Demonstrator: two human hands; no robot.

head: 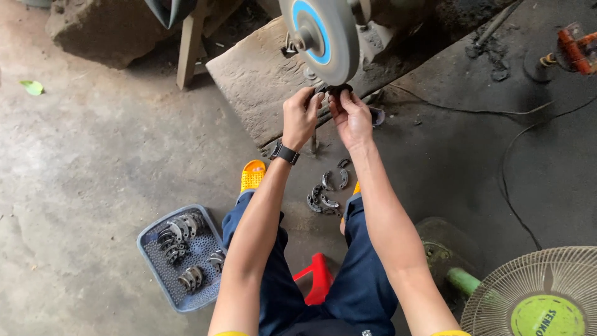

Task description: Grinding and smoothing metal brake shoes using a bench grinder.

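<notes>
A grinding wheel (320, 34) sits just above both hands. The left hand (300, 116) and right hand (350, 116) together pinch a small dark curved part (339, 89) against the wheel's lower edge. Below the left hand, a tray (155, 274) holds many parts; fewer lie in a pile (326, 194) below the right, so most seem left.

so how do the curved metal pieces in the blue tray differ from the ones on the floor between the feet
The pieces in the blue tray are many, stacked in neat nested rows; the floor pieces are few and scattered loose. The tray pieces sit contained to the person's left; the floor ones lie bare on concrete between the feet. Both groups are grey, curved metal parts of similar shape.
</notes>
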